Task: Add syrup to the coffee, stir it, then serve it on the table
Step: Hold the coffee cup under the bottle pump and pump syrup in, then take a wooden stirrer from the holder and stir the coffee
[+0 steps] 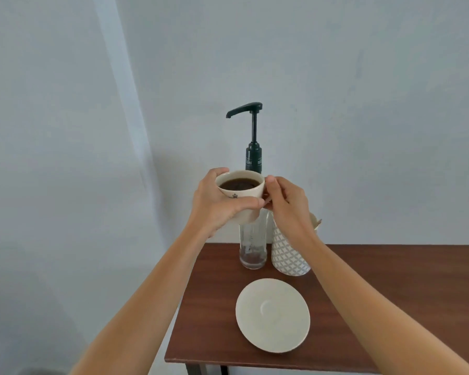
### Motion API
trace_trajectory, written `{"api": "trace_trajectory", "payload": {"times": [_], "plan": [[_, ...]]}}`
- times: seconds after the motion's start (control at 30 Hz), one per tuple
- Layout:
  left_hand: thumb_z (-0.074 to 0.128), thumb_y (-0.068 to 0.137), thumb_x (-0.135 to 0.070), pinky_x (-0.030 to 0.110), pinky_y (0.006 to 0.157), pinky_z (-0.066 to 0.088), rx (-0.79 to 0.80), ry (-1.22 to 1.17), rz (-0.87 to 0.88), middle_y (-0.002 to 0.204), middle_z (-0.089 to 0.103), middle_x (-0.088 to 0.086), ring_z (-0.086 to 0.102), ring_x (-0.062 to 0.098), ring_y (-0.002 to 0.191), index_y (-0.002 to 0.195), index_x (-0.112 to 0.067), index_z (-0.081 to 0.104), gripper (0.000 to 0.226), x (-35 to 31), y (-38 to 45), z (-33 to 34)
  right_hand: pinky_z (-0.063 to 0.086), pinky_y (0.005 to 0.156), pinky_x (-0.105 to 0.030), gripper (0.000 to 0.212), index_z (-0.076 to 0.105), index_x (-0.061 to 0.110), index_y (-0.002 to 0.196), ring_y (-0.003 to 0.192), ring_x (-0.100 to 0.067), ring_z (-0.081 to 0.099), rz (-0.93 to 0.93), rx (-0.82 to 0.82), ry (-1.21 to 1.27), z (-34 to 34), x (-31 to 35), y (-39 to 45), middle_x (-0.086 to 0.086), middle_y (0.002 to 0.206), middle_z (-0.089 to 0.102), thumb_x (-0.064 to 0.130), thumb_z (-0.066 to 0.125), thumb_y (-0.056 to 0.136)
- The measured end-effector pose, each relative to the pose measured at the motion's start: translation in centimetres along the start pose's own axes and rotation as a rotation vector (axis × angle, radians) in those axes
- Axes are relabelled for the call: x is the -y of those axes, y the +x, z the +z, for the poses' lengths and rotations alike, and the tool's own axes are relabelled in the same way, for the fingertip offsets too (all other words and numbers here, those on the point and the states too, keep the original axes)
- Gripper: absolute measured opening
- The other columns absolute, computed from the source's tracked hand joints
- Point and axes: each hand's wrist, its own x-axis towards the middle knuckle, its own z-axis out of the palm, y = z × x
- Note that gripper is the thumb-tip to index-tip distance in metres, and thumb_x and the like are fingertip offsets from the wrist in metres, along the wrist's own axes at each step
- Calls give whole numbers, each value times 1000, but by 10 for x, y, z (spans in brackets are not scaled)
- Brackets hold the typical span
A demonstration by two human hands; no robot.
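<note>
Two hands: left hand [214, 204] and right hand [287, 204] hold the coffee cup [241, 193] aloft
Fingers: wrapped closed around the cup's sides
Cup: below the syrup pump [251, 136] spout, above the desk [363, 307]
Saucer [272, 315]: bare on desk

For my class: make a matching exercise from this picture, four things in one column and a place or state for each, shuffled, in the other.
Things:
1. cup
2. saucer
3. syrup bottle
4. patterned holder

States:
A. bare, on the table
B. held up in both hands, full of coffee
C. white, grey diamond pattern
D. clear glass, dark pump on top

Pairs: 1-B, 2-A, 3-D, 4-C
</note>
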Motion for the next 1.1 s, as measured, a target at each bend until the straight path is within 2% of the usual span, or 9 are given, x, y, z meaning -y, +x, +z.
{"api": "trace_trajectory", "payload": {"times": [0.17,0.3,0.43,0.5,0.6,0.7,0.93,1.1], "plan": [[90,28,-52,40,98,56,58,-14,-13,114,69,-8,67,12,108,131,-24,53,113,32,-32,19,60,81,-49,33,72,11,97,83,-28,71,56,47,-46,-14,-31,-32,-7,81,74,29,45,104],[95,37,-46,32,94,55,107,-20,12,109,70,-11,66,8,106,125,-24,55,99,62,-59,37,56,79,-55,34,70,11,95,81,-34,69,97,73,-81,-25,-62,-58,-15,82,73,31,44,104],[99,45,-42,22,91,51,131,12,22,113,68,-13,63,2,109,128,-23,54,97,91,-87,57,61,78,-45,29,73,18,99,85,-26,72,197,81,-51,-34,-89,-85,-4,85,76,21,45,104],[99,44,-44,13,91,48,133,6,15,115,68,-14,61,-1,111,130,-23,54,99,102,-99,66,60,79,-44,28,74,21,97,83,-22,71,226,82,-61,-37,-103,-95,0,84,75,20,47,104],[100,46,-39,3,87,43,132,-7,22,116,67,-15,59,-7,111,128,-25,54,95,114,-114,76,58,78,-37,28,75,20,96,80,-15,70,257,80,-83,-39,-116,-107,1,84,75,18,48,103],[100,46,-42,2,89,42,128,6,26,117,66,-16,58,-8,112,129,-27,53,96,124,-123,83,57,76,-28,27,74,23,96,81,-11,70,294,81,-61,-41,-122,-116,4,84,76,17,49,102],[99,48,-43,0,92,39,120,45,85,118,62,-23,55,-15,114,119,-47,46,89,134,-133,89,56,80,-26,32,75,30,96,88,-6,71,311,69,-40,-42,-132,-128,11,90,77,13,49,102],[98,50,-45,3,95,40,127,21,116,122,62,-20,56,-8,119,124,-43,46,90,139,-135,91,56,84,-27,31,75,28,97,90,-6,71,315,75,-21,-43,-132,-130,11,91,77,11,48,102]]}}
